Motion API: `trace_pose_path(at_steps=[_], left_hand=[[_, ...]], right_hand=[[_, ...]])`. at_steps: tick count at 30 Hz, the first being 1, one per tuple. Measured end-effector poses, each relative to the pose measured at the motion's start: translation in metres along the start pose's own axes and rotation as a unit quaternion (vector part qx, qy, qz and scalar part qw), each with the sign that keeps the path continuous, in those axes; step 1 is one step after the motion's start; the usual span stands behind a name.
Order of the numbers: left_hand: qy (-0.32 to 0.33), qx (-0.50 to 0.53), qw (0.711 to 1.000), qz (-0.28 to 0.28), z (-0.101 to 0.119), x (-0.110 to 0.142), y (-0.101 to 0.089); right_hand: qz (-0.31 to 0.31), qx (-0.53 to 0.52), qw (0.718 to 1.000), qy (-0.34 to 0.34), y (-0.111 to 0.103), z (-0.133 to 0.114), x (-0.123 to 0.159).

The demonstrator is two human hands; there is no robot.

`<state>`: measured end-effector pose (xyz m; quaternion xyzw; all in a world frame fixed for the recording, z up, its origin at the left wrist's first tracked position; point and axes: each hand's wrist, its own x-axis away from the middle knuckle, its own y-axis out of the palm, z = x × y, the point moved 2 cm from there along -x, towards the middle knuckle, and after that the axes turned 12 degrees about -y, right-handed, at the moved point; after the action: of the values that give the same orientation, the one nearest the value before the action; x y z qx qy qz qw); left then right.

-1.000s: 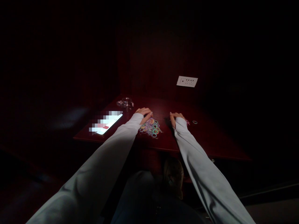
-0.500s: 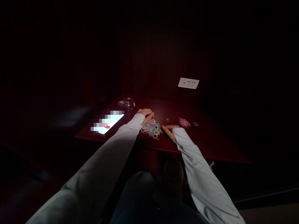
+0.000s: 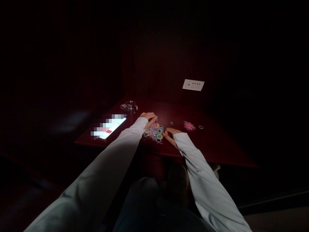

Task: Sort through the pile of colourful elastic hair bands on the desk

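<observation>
A heap of small coloured rubber bands [image 3: 154,131] lies on the dark red table [image 3: 217,145]. My left hand [image 3: 148,118] rests at the heap's far left edge, fingers curled onto the bands. My right hand [image 3: 170,134] reaches in from the right, its fingertips pinched at the heap's right edge; what they grip is too small to make out. A separate small cluster of pink bands [image 3: 189,125] lies to the right, with one single ring-shaped band [image 3: 201,127] beyond it and a tiny item [image 3: 171,123] nearer the heap.
A lit phone [image 3: 112,128] lies at the table's left side. A clear glass dish [image 3: 130,105] stands at the back left corner. A white socket plate [image 3: 193,84] is on the dark wall behind. The surroundings are very dark.
My right hand left the pink cluster at the right and came back left to the edge of the mixed heap, fingers now pinching. My left hand has stayed put.
</observation>
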<state>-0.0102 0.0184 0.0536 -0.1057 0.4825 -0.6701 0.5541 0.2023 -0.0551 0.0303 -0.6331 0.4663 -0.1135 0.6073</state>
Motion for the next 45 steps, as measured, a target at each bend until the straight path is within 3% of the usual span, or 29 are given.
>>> trace_pose_path(at_steps=[11, 20, 45], left_hand=[[-0.007, 0.002, 1.0, 0.003, 0.011, 0.008, -0.007], [0.002, 0.012, 1.0, 0.004, 0.011, 0.009, -0.007], [0.007, 0.019, 1.0, 0.009, 0.012, 0.009, -0.005]], right_hand=[[-0.002, 0.026, 0.999, -0.02, -0.002, -0.011, -0.001], [0.073, -0.029, 0.997, 0.002, -0.006, -0.005, -0.001], [0.131, 0.014, 0.991, 0.014, -0.013, -0.004, 0.0]])
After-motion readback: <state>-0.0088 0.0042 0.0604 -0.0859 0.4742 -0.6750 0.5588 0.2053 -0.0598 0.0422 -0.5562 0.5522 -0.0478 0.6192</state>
